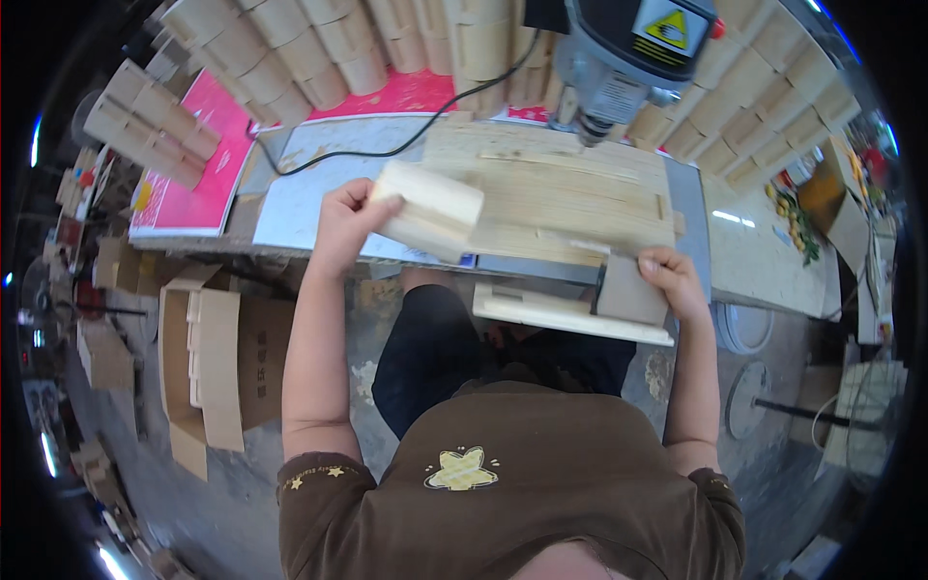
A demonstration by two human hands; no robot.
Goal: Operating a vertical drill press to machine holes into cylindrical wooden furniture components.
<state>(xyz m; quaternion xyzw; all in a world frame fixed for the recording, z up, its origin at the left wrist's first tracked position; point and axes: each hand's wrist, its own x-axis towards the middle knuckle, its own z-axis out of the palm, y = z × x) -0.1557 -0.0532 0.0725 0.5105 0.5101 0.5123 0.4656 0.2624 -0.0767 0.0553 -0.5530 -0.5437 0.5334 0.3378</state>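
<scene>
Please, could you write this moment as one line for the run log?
left hand: holds wooden piece | right hand: holds gray-brown block | nearby: drill, wooden board, cardboard box

The fingers of a worker's left hand [346,222] grip a pale wooden piece [430,215], blurred at its edges, over the front of a worktop [692,217]. Well to the right, the right hand [677,283] has its fingers at the upper corner of a grey-brown block [630,290]; just below them, a pale wooden strip [541,311] lies along the worktop's near side. Between and beyond both sets of fingers rests a broad wooden board [570,208]. Farther off stand a drilling machine [619,72] (yellow warning triangle showing), its neighbouring black cable [387,154] and stacked wooden pieces [319,58].
</scene>
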